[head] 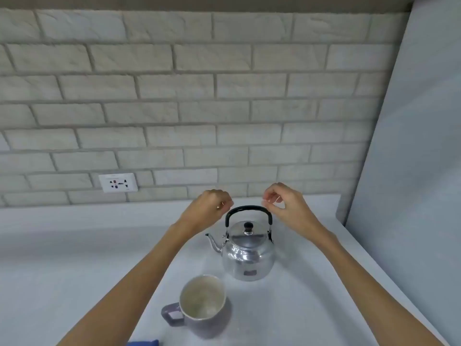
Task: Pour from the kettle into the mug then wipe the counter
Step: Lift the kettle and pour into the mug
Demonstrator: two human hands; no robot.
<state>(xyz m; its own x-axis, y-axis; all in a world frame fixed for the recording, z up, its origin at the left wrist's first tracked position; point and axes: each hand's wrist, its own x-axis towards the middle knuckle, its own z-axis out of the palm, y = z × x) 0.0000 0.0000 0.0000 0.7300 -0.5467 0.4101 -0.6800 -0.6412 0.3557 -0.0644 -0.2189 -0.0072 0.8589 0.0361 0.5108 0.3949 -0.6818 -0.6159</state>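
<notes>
The stainless-steel kettle (247, 255) stands upright on the white counter (74, 258), right of centre, lid seated, spout (213, 243) pointing left. The grey mug (199, 305) stands upright just near and left of it, apart from it, handle (171, 314) facing left, interior apparently empty. A blue object (144, 342), possibly the wiping cloth, shows at the near edge; too little is visible to confirm.

Both hands hover above the kettle. The left hand (212, 204) is loosely curled at the left end of the black bail handle (248, 209); the right hand (283, 202) is loosely curled at the right end. Neither grips anything; contact with the handle cannot be confirmed.

Handling assessment:
- Kettle body: rigid, polished metal, probably slippery and possibly hot. Do not hold the body.
- Weight: fill level is not visible; expect moderate weight.
- Grip point: the black covered top of the bail handle, at its centre, so that the kettle hangs level.
- The handle appears to pivot; expect swing on lifting.
- The lid may slip at steep tilt.
- Mug: rigid, likely ceramic, breakable.
</notes>
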